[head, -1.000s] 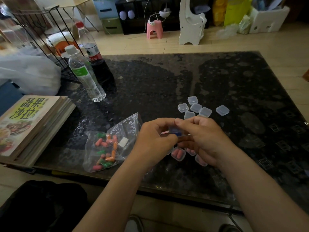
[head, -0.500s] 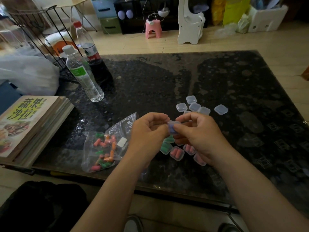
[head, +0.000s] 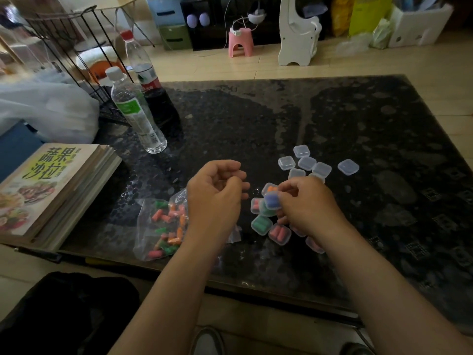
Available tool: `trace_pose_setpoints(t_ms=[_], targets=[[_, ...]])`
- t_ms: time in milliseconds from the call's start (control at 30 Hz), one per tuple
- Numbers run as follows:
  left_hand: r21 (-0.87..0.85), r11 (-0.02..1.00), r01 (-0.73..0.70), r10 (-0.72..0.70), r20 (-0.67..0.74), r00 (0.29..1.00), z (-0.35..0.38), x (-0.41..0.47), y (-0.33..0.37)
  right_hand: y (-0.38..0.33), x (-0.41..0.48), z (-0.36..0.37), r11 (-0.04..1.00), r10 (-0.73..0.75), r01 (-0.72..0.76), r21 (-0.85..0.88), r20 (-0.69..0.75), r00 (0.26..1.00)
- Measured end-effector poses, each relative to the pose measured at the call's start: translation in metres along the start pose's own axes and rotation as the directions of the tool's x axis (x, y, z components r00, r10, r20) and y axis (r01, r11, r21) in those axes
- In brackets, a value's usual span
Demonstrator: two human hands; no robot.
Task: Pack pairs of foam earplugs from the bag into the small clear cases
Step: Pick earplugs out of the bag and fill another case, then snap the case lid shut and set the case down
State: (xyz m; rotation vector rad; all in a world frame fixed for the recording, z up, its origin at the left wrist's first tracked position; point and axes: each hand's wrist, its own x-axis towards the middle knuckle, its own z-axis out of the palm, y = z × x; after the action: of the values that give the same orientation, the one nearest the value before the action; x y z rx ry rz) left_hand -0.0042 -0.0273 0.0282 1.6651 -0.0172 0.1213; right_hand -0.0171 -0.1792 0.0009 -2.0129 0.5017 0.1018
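Left hand [head: 217, 198]: you held it above the table with the fingers loosely curled and the thumb apart, and nothing showed in its hold.
Right hand [head: 311, 210]: your thumb and fingertips pinched 1 small case at the hand's left side.
Case [head: 275, 205]: clear and square, it sat raised off the table in the gap between your 2 hands, closer to the right one. I could not tell whether its lid was fully shut.
Blue earplugs [head: 271, 199]: they were inside that pinched case.
Bag [head: 143, 213]: clear plastic, it lay flat under and to the left of your left wrist.
Loose earplugs [head: 176, 239]: orange, pink and green, they were heaped inside the bag.
Filled cases [head: 261, 224]: they lay clustered on the table just under and left of your right hand, showing green, pink and orange. Some were partly hidden by that hand.
Empty cases [head: 307, 163]: at least 5 sat grouped just beyond your right hand, with 1 more apart to their right.
Table [head: 256, 124]: dark and glossy, it stretched beneath both hands.
Bottles [head: 138, 116]: 2 stood well beyond your left hand.
Books [head: 51, 190]: a stack lay far left of your left hand.
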Motion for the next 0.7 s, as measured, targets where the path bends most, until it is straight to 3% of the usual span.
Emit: trace_pose_setpoints(t_ms=[133,300,467,700], targets=[[-0.012,0.996,-0.093,0.092,-0.078,0.993,-0.018,0.004,0.006,-0.004,0.001,-0.002,0.998,0.03,-0.031,-0.056,-0.003,1.0],[0.076,0.993,-0.095,0.105,-0.155,0.982,-0.05,0.006,0.001,-0.009,0.002,0.005,0.994,0.042,-0.044,-0.096,-0.027,0.999],[0.235,0.968,-0.093,0.132,-0.156,0.979,-0.074,0.005,-0.009,-0.017,0.001,0.017,0.987,0.035,-0.04,-0.158,-0.034,0.999],[0.292,0.952,-0.094,0.138,-0.134,0.981,-0.08,0.009,-0.017,-0.02,-0.003,0.022,0.985,0.03,-0.043,-0.164,-0.081,0.996]])
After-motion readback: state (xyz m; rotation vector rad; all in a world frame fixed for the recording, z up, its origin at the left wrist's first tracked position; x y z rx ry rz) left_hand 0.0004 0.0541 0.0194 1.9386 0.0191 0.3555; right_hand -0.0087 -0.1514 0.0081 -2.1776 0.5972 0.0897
